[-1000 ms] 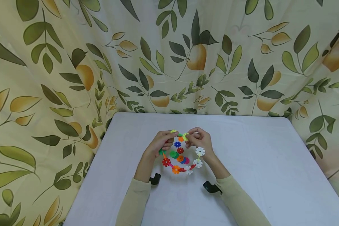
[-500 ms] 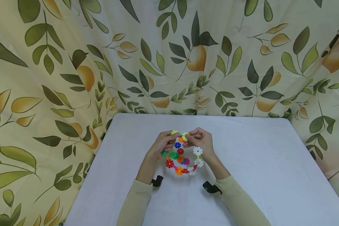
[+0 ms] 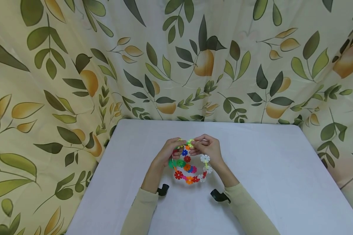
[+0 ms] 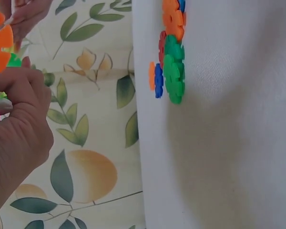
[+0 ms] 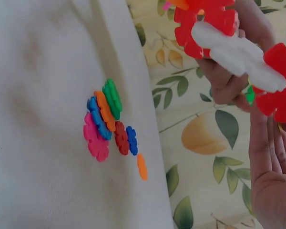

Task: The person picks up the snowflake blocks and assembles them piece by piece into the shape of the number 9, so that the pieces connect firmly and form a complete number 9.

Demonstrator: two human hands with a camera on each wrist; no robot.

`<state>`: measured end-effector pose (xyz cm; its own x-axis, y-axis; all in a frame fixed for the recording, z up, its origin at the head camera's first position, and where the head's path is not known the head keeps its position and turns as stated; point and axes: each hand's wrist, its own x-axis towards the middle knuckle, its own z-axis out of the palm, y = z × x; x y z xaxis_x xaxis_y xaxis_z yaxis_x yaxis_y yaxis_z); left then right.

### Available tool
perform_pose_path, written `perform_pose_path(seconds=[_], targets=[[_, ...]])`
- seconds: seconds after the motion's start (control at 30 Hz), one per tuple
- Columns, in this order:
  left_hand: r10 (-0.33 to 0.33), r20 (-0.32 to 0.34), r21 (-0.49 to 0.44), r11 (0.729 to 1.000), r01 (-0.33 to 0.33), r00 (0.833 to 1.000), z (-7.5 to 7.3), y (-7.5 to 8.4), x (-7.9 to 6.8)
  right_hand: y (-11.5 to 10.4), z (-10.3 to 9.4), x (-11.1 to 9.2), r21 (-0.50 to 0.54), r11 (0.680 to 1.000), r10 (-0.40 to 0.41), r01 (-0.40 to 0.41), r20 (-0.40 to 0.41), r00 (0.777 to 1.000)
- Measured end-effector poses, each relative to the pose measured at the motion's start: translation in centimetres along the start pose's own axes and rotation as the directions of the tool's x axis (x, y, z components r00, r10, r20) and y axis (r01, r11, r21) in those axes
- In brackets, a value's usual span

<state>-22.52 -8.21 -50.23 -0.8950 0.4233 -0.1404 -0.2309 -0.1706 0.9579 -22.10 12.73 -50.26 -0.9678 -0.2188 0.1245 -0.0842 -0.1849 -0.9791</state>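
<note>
A chain of interlocking plastic snowflake discs hangs in a loop between my hands in the head view, with a red disc (image 3: 178, 175), an orange disc (image 3: 189, 180) and a white disc (image 3: 205, 158) along it. My left hand (image 3: 166, 153) pinches the chain's left end near a yellow disc. Facing it, my right hand (image 3: 209, 150) pinches a yellow-green disc (image 3: 190, 143) between thumb and fingers. A bit of green disc (image 5: 250, 94) shows between the fingertips in the right wrist view. Fingers hide much of this joint.
Loose discs lie on the white-covered table (image 3: 253, 169) beneath the loop, among them green (image 4: 174, 78), orange (image 5: 105, 110), blue (image 5: 132, 140), red (image 5: 121, 138) and pink (image 5: 95, 137). A leaf-and-fruit patterned curtain (image 3: 106, 98) stands behind and left of the table.
The two hands have drawn slightly closer together, with the yellow discs nearer each other. The loop's left and bottom parts have shifted right and a little lower in the head view.
</note>
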Motion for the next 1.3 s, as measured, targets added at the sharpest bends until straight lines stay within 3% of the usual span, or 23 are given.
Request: perform_pose_path(seconds=[0.27, 0.4, 0.57, 0.67, 0.73, 0.87, 0.97, 1.13, 1.3], targets=[[0.010, 0.037, -0.009, 1.000, -0.010, 0.999, -0.2, 0.0, 0.1, 0.6, -0.2, 0.5, -0.073, 0.997, 0.032, -0.033, -0.014, 0.999], [0.033, 0.014, -0.015, 0.999, -0.033, 0.999, -0.3, 0.0, 0.1, 1.5, -0.4, 0.8, -0.133, 0.982, 0.136, -0.134, 0.012, 0.991], [0.047, 0.012, -0.052, 0.998, -0.046, 0.999, -0.6, 0.3, -0.2, 3.0, -0.9, 1.0, -0.241, 0.940, 0.273, -0.242, 0.102, 0.957], [0.049, 0.006, -0.058, 0.997, -0.048, 0.999, -0.9, 0.4, -0.3, 4.0, -1.1, 1.2, -0.331, 0.918, 0.262, -0.219, 0.092, 0.961], [0.050, 0.002, -0.066, 0.997, -0.050, 0.999, -1.0, 0.5, -0.4, 4.5, -1.2, 1.3, -0.432, 0.884, 0.229, -0.177, 0.070, 0.971], [0.053, 0.014, -0.094, 0.994, -0.051, 0.998, -1.2, 0.5, -0.4, 5.2, -1.5, 1.6, -0.663, 0.747, 0.161, -0.056, 0.099, 0.982], [0.052, 0.018, -0.095, 0.994, -0.050, 0.998, -1.2, 0.6, -0.4, 5.4, -1.5, 1.8, -0.746, 0.666, 0.153, 0.004, 0.143, 0.978], [0.044, -0.004, -0.049, 0.998, -0.044, 0.999, -1.3, 0.6, -0.4, 5.5, -1.3, 1.9, -0.775, 0.631, 0.173, 0.041, 0.192, 0.966], [0.036, -0.011, -0.011, 0.999, -0.036, 0.999, -1.2, 0.7, -0.3, 5.2, -1.3, 1.7, -0.760, 0.650, 0.187, 0.030, 0.198, 0.962]])
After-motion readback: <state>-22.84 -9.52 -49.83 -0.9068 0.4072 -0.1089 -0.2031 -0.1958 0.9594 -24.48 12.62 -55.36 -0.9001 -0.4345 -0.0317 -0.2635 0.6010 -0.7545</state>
